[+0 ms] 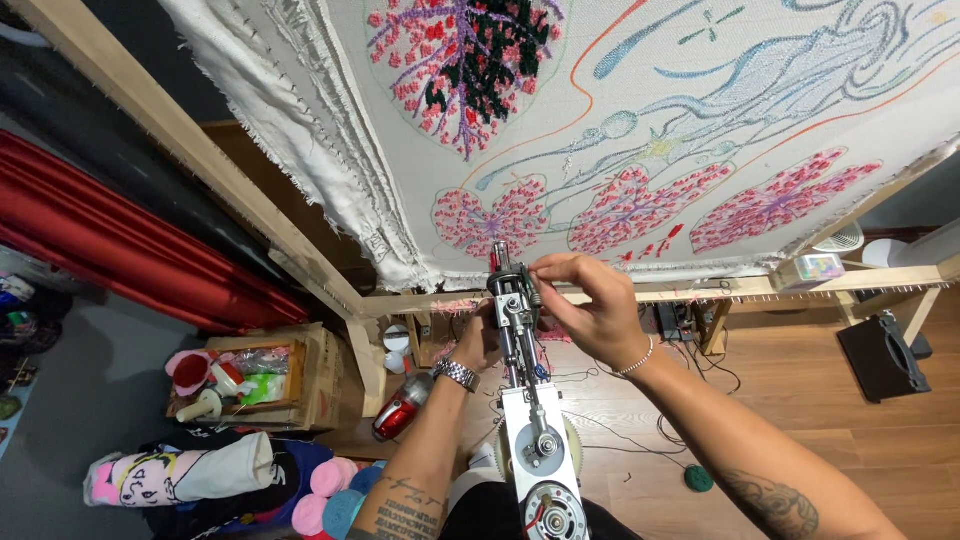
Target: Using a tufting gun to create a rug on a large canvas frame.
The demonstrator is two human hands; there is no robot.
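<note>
Steadying tufting gun (520,340) with left hand (478,345) wrapped below, right hand (590,305) pinching yarn at its twelve-o'clock tip for threading.

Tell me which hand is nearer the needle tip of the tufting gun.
Right. The right hand pinches at the needle tip atop the tufting gun; the left hand sits lower, behind the gun's body.

Tattooed forearms, wristwatch (456,374), beaded bracelet (636,362)

Stretched white tufting cloth (700,60) bears pink, red and purple tree-like patches with blue outlines; the silver metal tufting gun (525,400) gleams.
</note>
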